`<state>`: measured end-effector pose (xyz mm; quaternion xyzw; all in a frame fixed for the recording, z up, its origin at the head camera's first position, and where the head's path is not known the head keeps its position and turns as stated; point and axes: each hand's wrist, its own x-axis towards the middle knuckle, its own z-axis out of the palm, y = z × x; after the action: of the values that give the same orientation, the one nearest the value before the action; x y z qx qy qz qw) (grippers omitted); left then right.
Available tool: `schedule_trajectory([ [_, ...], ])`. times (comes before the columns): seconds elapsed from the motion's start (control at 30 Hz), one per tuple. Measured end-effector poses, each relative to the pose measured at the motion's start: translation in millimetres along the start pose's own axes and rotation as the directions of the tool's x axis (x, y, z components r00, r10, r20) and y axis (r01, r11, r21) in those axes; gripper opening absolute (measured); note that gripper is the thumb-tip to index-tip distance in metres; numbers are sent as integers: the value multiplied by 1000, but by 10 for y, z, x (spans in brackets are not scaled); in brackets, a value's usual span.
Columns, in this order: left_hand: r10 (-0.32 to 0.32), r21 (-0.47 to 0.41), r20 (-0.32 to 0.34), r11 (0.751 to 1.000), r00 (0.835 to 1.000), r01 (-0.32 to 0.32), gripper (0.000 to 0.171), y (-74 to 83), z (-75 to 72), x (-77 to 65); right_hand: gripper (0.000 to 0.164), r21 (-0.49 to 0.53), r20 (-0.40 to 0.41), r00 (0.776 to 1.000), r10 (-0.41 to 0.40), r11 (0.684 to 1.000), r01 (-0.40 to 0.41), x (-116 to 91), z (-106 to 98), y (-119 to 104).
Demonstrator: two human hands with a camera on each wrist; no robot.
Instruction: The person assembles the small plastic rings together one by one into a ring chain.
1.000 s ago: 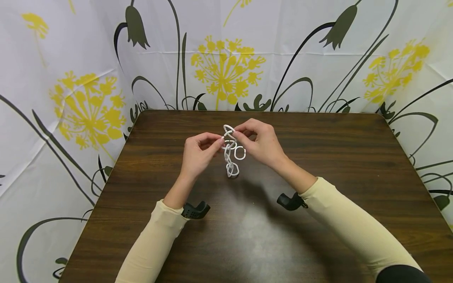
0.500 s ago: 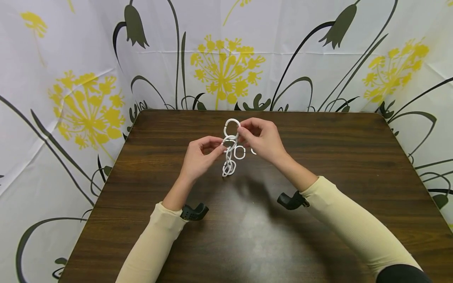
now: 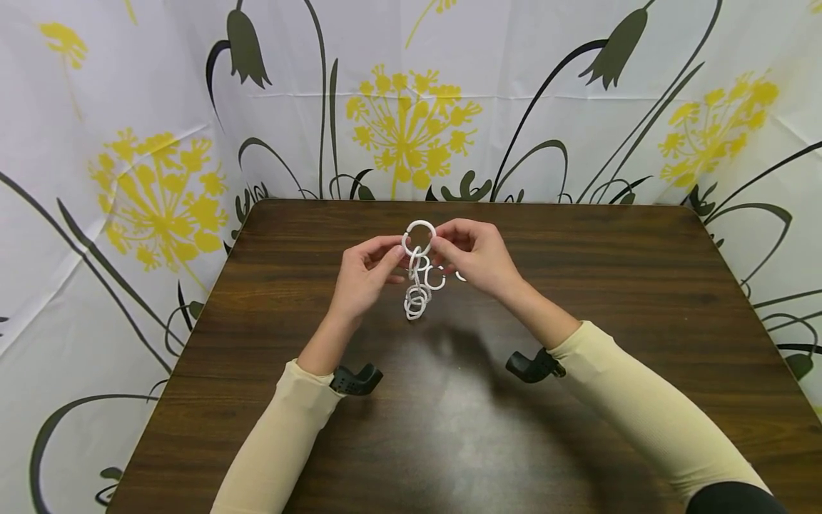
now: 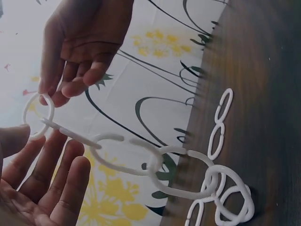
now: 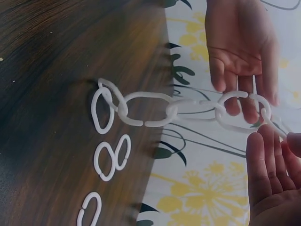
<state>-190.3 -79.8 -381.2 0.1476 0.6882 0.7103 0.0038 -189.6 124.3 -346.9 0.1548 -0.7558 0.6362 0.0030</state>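
Both hands pinch the top link [image 3: 419,223] of a white plastic chain, held upright above the table in the head view. My left hand [image 3: 361,277] has its thumb and fingers at the link's left side. On the opposite side, the thumb and fingertips of my right hand [image 3: 480,258] grip it. The rest of the chain [image 5: 150,94] hangs down in several interlocked oval links, each with a small gap. Its lowest links [image 4: 245,188] bunch up at the tabletop.
Loose white links [image 5: 95,161] lie on the dark wood-grain table [image 3: 257,300] beyond the chain; one link [image 3: 460,275] is partly hidden by the right hand. A flower-patterned white curtain [image 3: 411,43] stands behind the table's far edge.
The top link has turned from tilted to facing the camera. My left hand has let go of the link below and moved up to the top one. My right hand keeps its grip.
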Motion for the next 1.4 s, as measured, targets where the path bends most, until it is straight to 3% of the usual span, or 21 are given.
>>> schedule_trajectory([
  [0.27, 2, -17, -21, 1000, 1000, -2, 23, 23, 44, 11, 17, -27, 69, 997, 32, 999, -31, -15, -99, 98],
  [0.37, -4, -21, -28, 1000, 1000, 3, 24, 15, 33, 5, 17, -124, 75, 995, 64, 991, -54, -6, -208, 252],
  [0.43, -9, -18, -33, 1000, 999, 9, 24, 4, 19, 3, 17, -233, 62, 994, 95, 969, -78, -4, -312, 401],
  [0.5, -12, -14, -34, 1000, 999, 12, 23, 0, 9, 1, 16, -378, 39, 991, 129, 920, -105, -12, -422, 562],
  [0.67, -15, -9, -25, 1000, 1000, 14, 23, 7, -2, -7, 12, -643, -11, 980, 198, 749, -159, -86, -621, 909],
  [0.87, -16, -3, -28, 1000, 999, 16, 22, -3, -19, -8, 16, -788, -8, 982, 187, 604, -121, -182, -679, 1161],
  [0.97, -19, -1, -23, 1000, 1000, 19, 22, -15, -23, -7, 16, -820, -18, 985, 171, 562, -112, -212, -672, 1224],
  [1.27, -37, 22, -9, 999, 999, 38, 22, -37, -12, -12, 9, -824, -61, 983, 174, 548, -148, -258, -633, 1288],
  [1.33, -35, 21, -6, 999, 999, 35, 22, -43, -8, -11, 10, -804, -79, 979, 186, 569, -173, -251, -653, 1261],
  [1.4, -34, 20, -5, 999, 999, 34, 22, -47, -1, -11, 13, -751, -98, 977, 190, 629, -198, -231, -689, 1214],
])
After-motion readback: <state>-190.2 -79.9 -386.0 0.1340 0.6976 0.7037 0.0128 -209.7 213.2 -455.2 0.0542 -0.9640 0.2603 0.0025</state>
